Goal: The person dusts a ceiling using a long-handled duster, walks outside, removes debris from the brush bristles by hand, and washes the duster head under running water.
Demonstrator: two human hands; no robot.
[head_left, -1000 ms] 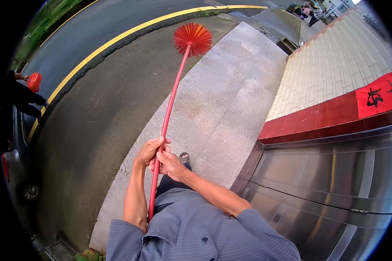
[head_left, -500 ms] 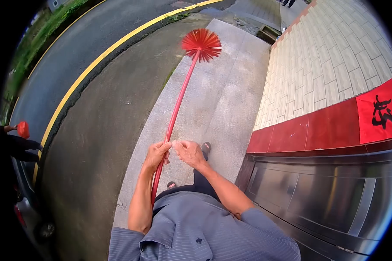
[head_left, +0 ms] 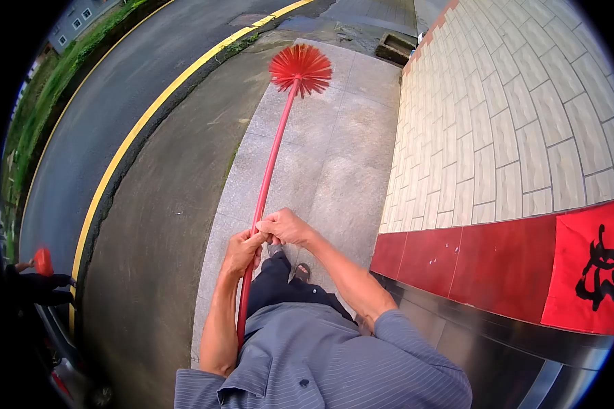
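Observation:
A long-handled cobweb duster [head_left: 273,158] has a red pole and a round head of stiff red bristles, which points away from me over the pavement. My left hand [head_left: 241,251] is wrapped round the lower part of the pole, whose end runs back beside my left forearm. Right beside it, my right hand [head_left: 286,226] has its fingers curled and pinched together, close against the pole and my left thumb. What the right fingertips pinch, if anything, is hidden.
A pale tiled wall [head_left: 484,136] with a red lower band [head_left: 423,262] stands on my right. A red paper [head_left: 590,269] with black writing hangs there above a metal door [head_left: 450,341]. On the left are a road [head_left: 116,88], a person [head_left: 37,290] with something red, and a car [head_left: 71,371].
My view has turned and moved slightly forward along the pavement. My right hand has shifted up over the left thumb, nearer the pole. My left hand keeps its hold.

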